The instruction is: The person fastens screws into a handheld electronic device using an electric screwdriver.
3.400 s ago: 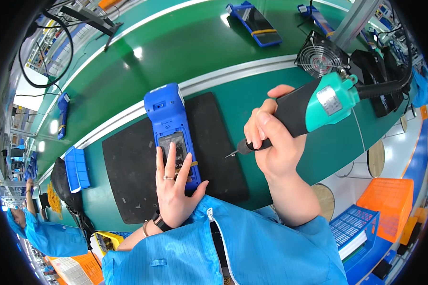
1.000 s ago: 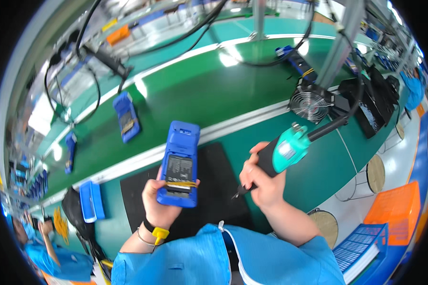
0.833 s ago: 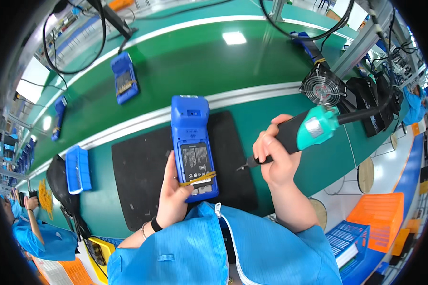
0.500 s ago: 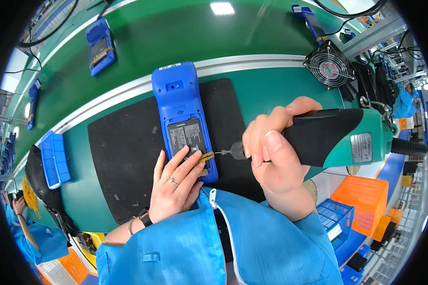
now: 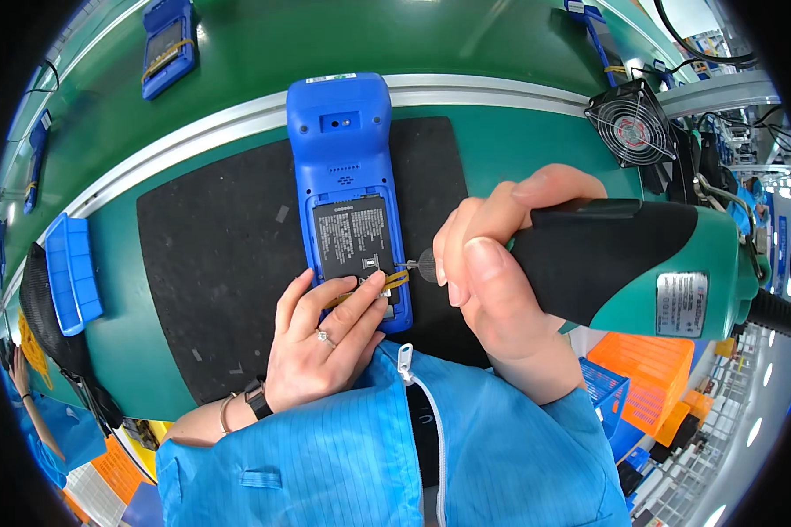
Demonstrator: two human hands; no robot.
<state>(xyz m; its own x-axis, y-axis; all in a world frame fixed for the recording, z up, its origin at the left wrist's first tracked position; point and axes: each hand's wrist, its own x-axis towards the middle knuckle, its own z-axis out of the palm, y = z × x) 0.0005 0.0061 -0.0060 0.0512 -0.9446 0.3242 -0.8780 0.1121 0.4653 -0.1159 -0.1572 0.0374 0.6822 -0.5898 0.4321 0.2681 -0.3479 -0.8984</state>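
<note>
Mid-frame, our uncurled left grip (image 5: 325, 356) touches the blue handheld (image 5: 341, 151) running up-frame, left of our right grip (image 5: 501, 285), clamped on a screwdriver (image 5: 633, 263).

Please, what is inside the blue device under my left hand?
A black, labelled battery in its open back, with a yellow band across. The left hand covers part of both; what lies beneath cannot be seen.

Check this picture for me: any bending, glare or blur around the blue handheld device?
Head view: the metal rail bows and the corners go black, as a fisheye lens does; head view, right rim: white bright spots show; head view, middle: the blue device and left hand look fairly sharp.
</note>
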